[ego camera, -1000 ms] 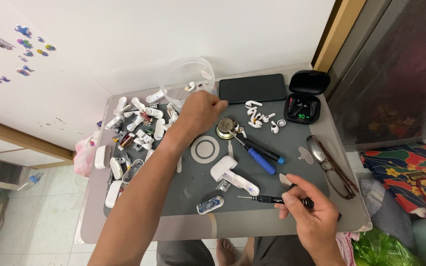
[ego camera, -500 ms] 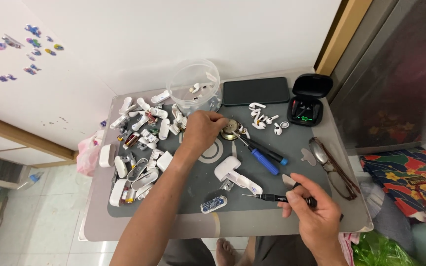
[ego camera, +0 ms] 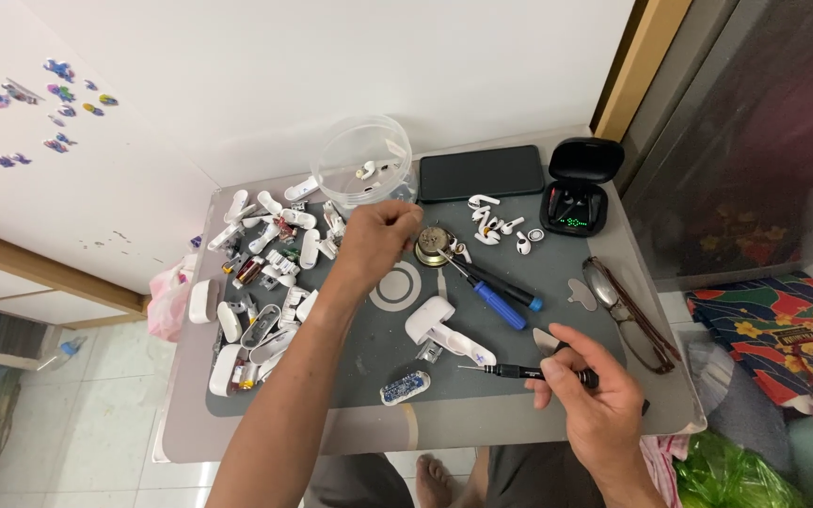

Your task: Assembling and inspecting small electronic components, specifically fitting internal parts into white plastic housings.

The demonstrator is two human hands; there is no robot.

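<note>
The black precision screwdriver [ego camera: 529,372] lies level in the right hand [ego camera: 590,395], its handle pinched between thumb and fingers while the thin tip sticks out to the left, clear of the palm and hovering just above the dark grey work mat [ego camera: 369,353]. Just beyond that tip sits an opened white earbud case [ego camera: 444,329], and a small blue circuit board [ego camera: 404,386] lies near the mat's front edge, just left of and below the tip. The left hand [ego camera: 383,235] reaches farther across the mat with its fingers curled together into a loose fist (whether anything is pinched inside cannot be told); it hovers just beside a round brass-coloured part [ego camera: 433,246] and above a white ring printed on the mat. A blue-handled screwdriver [ego camera: 493,299] and a dark one beside it lie slanted between the two hands. To the left of the left hand a heap of white earbud case parts [ego camera: 265,282] covers that side of the mat. Behind it stands a clear plastic tub [ego camera: 361,160], then a black phone [ego camera: 482,172] lying flat, loose white earbuds [ego camera: 499,228], and an open black charging case [ego camera: 578,193] with a green display. A pair of glasses [ego camera: 628,310] rests folded at the table's right edge, near the right hand.
</note>
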